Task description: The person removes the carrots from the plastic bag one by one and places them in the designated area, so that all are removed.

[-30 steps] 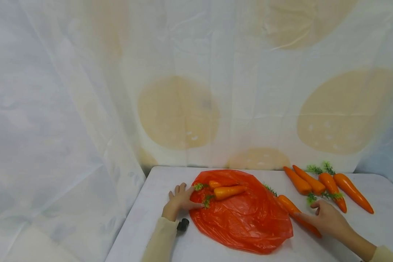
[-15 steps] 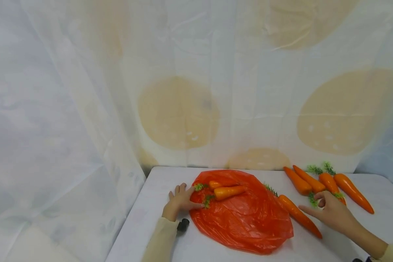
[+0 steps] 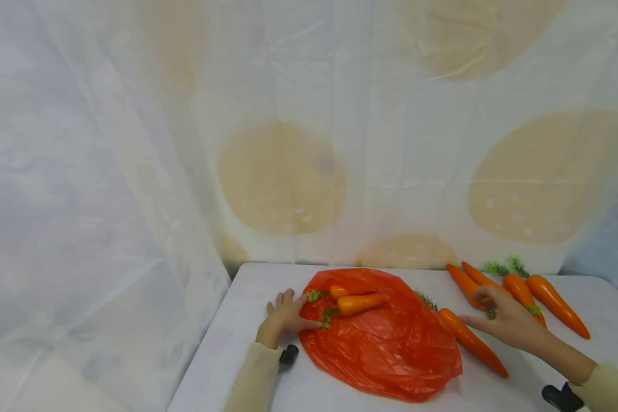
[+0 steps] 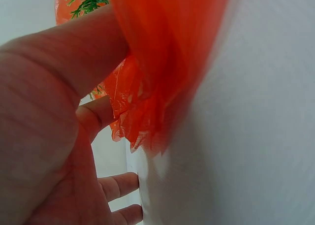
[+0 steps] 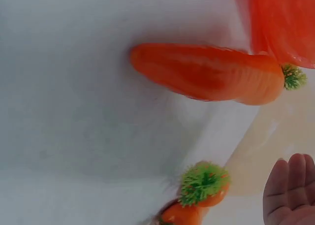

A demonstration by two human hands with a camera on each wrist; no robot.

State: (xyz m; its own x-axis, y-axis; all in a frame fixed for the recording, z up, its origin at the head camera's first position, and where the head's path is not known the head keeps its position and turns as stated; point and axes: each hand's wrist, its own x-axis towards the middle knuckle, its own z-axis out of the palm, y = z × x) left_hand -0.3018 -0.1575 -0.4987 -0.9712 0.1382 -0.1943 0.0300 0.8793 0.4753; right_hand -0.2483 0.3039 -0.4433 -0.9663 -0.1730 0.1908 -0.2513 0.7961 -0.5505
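An orange-red plastic bag (image 3: 381, 360) lies flat on the table, with two carrots on or in it; I cannot tell which. The nearer carrot (image 3: 360, 303) and the farther carrot (image 3: 338, 292) point their green tops left. My left hand (image 3: 282, 320) is spread at the bag's left edge, its thumb and index finger against the plastic (image 4: 142, 102). To the right, another carrot (image 3: 476, 343) lies slanted, its leafy end beside the bag. My right hand (image 3: 512, 323) hovers between it and the back carrots, fingers loosely bent, holding nothing; in the right wrist view, its fingertips (image 5: 297, 173) touch nothing.
Several more carrots lie at the table's back right, including an outer carrot (image 3: 558, 306) and one partly behind my right hand (image 3: 463, 283). A pale patterned curtain (image 3: 407, 200) hangs behind the white table (image 3: 257, 280).
My right hand has left the slanted carrot and moved away from me, toward the back carrots. That carrot has stayed almost in place. The left hand and bag look unmoved.
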